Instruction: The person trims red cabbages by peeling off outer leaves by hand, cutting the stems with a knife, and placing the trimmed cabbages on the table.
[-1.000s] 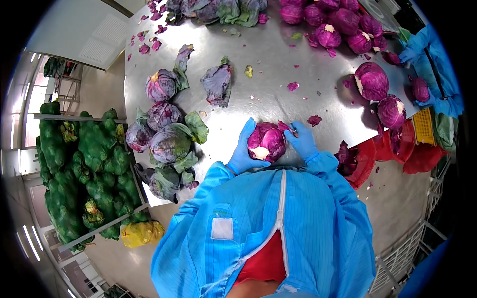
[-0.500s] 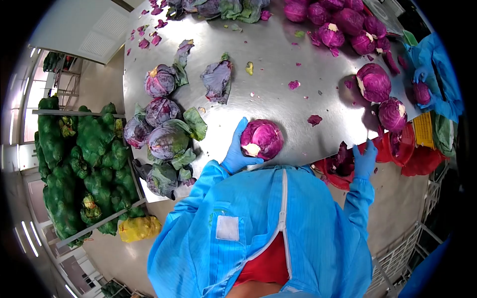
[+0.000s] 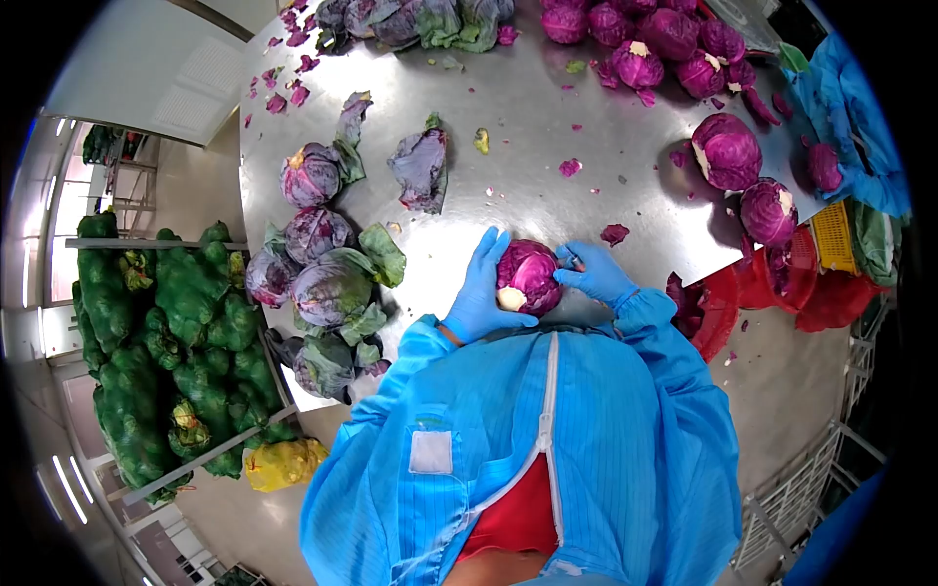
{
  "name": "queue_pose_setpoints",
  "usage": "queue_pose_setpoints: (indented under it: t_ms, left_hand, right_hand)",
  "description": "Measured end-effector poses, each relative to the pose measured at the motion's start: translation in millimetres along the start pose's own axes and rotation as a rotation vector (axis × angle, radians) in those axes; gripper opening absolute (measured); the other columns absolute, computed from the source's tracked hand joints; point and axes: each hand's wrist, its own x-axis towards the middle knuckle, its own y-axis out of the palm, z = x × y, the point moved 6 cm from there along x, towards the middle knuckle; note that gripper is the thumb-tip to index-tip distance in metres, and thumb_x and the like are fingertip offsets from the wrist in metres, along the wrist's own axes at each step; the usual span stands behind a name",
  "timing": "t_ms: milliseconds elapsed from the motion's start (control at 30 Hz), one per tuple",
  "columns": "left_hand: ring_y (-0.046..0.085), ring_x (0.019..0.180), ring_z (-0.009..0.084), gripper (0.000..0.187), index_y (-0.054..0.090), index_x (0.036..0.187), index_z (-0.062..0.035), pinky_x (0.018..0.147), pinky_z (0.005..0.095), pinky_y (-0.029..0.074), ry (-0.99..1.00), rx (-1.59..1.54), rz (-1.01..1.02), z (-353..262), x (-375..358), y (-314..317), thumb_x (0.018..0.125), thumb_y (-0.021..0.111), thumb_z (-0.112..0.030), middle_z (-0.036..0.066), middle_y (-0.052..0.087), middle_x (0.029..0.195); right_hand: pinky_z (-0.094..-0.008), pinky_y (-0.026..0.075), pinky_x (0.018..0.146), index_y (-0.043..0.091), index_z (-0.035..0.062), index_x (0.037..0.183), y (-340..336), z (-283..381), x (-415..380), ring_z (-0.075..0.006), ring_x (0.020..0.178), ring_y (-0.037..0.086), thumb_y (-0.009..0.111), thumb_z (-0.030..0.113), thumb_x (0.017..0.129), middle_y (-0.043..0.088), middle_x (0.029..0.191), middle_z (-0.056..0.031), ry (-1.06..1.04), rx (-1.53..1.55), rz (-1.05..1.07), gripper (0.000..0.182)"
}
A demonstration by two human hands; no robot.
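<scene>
Near the front edge of the steel table (image 3: 508, 127), a trimmed red cabbage (image 3: 529, 279) rests with its pale cut stem towards me. My left hand (image 3: 481, 295), in a blue glove, is wrapped round its left side. My gloved right hand (image 3: 598, 275) has curled fingers against the upper right of the same cabbage; what lies between those fingertips is partly hidden. To the left sit several untrimmed red cabbages (image 3: 332, 288) with dull outer leaves. A loose outer leaf (image 3: 418, 170) lies beyond my left hand.
Trimmed red cabbages (image 3: 669, 37) are piled at the far right, with others closer. A red basket (image 3: 718, 314) holding leaves hangs by the right edge, beside a yellow crate (image 3: 833, 241). Another person's blue sleeve (image 3: 845, 117) shows there. Green net sacks (image 3: 166, 361) stand left.
My right hand has moved from above the red basket, up and left, to the cabbage, and its fingers have curled in. My left hand stays on the cabbage.
</scene>
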Motion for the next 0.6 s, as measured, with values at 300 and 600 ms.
queue_pose_setpoints:
  t_ms: [300,600]
  left_hand:
    - [0.027,0.136,0.0447,0.124,0.030,0.151,-0.0118,0.113,0.0510,0.027,-0.024,0.141,0.031,-5,11,10,0.050,0.090,-0.051,0.026,0.023,0.150]
    - [0.024,0.141,0.0415,0.122,0.031,0.150,-0.0115,0.115,0.0492,0.025,0.013,-0.014,-0.010,7,-8,1,0.051,0.091,-0.051,0.024,0.023,0.151]
  right_hand:
    - [-0.0421,0.048,0.065,0.060,0.0015,0.093,1,23,-2,-0.0348,0.070,0.062,0.067,0.025,0.075,0.061,0.076,-0.0199,0.058,-0.195,-0.062,0.030]
    - [-0.0468,0.048,0.064,0.057,0.0025,0.090,4,14,-10,-0.0389,0.072,0.063,0.064,0.025,0.080,0.062,0.075,-0.0199,0.091,-0.153,-0.223,0.025]
